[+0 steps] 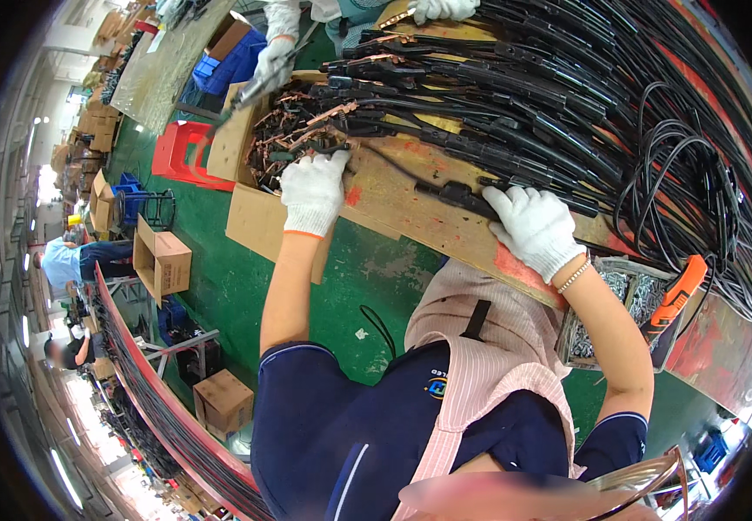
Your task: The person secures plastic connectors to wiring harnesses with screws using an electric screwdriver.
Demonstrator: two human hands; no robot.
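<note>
My left hand (313, 187), in a white knit glove, is closed at the bench's left end, pinching the thin end of a black cable (386, 162). Beside those fingers, bare copper ends (311, 126) of many cables bunch over a cardboard box (230, 148). From my left fingers the cable runs right to a thicker black connector body (454, 194). At the near edge of the bench, my right hand (535, 227), also gloved, closes on the far part of that connector; its fingertips are partly hidden. Rows of similar black connectors (515, 130) lie just beyond.
Across the bench, a co-worker's gloved hand (278, 48) holds a blurred tool. An orange-handled tool (678, 295) and a tray of small metal parts (597, 334) are near my right forearm. Coiled black cables (675, 165) lie on the right. A red stool (176, 156) stands left.
</note>
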